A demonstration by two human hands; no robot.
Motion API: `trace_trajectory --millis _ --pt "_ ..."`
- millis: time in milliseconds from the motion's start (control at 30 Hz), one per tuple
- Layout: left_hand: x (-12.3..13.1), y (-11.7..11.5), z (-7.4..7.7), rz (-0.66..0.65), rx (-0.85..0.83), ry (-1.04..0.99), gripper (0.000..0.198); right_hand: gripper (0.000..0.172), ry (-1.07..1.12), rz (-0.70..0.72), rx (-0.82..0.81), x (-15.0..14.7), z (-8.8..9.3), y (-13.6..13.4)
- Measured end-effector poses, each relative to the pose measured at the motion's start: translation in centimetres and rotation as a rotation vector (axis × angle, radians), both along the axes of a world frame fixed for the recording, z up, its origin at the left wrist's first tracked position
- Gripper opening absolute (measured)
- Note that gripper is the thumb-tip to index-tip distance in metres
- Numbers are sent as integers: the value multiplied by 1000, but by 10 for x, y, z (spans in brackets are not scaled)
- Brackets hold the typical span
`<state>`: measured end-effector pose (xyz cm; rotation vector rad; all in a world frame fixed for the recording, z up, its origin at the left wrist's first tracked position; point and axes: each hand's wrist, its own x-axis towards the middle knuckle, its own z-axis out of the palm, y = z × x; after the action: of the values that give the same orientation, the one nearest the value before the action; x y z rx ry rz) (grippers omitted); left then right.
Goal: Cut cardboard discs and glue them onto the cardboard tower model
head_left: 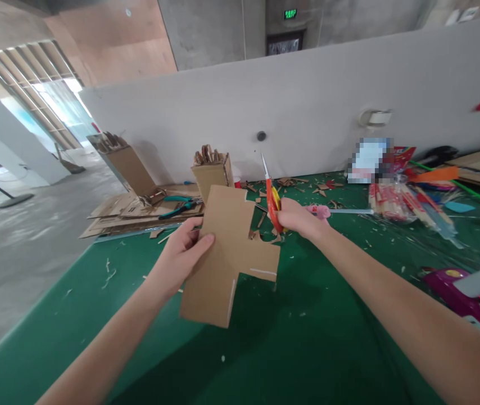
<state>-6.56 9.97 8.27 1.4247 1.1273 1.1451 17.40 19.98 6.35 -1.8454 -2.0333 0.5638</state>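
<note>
A flat piece of brown cardboard, with a tab jutting out on its right side and white lines near some edges, is tilted above the green table. My left hand pinches its left edge, thumb on the front face, the other fingers partly hidden behind it. Just right of the cardboard, my right hand grips orange and yellow scissors by the handles. The blades point up and away, apart from the cardboard, and look closed together.
Cardboard scraps litter the far side of the green table. Behind are cardboard boxes holding strips, teal-handled pliers and stacked cardboard sheets. Packaged sticks and a purple object lie right. A low wall closes the back.
</note>
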Motion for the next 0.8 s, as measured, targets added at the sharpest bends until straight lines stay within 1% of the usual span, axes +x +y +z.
trace_trajectory --millis 100,200,267,367,433,500,567,633,700,800 --pt "0 2 -3 108 -31 -148 43 18 174 41 -39 12 -1 -26" --pt "1 5 -8 219 15 -211 40 21 322 126 -78 17 -2 -46" --pt "2 7 -10 284 75 -250 33 29 454 175 -123 18 -2 -55" --pt "2 11 -11 386 165 -340 25 43 736 242 -229 21 -3 -67" --pt "2 13 -7 443 204 -421 22 48 817 298 -261 26 -4 -76" --pt "2 14 -2 479 237 -505 25 50 763 359 -238 31 -6 -85" --pt "2 14 2 485 277 -561 28 52 640 430 -213 36 -7 -94" --pt "3 13 5 481 340 -581 27 54 527 495 -223 40 -7 -103" --pt "3 12 4 463 374 -578 25 56 459 528 -244 43 -6 -111" --pt "4 10 1 444 356 -556 21 58 427 534 -246 46 -5 -118"
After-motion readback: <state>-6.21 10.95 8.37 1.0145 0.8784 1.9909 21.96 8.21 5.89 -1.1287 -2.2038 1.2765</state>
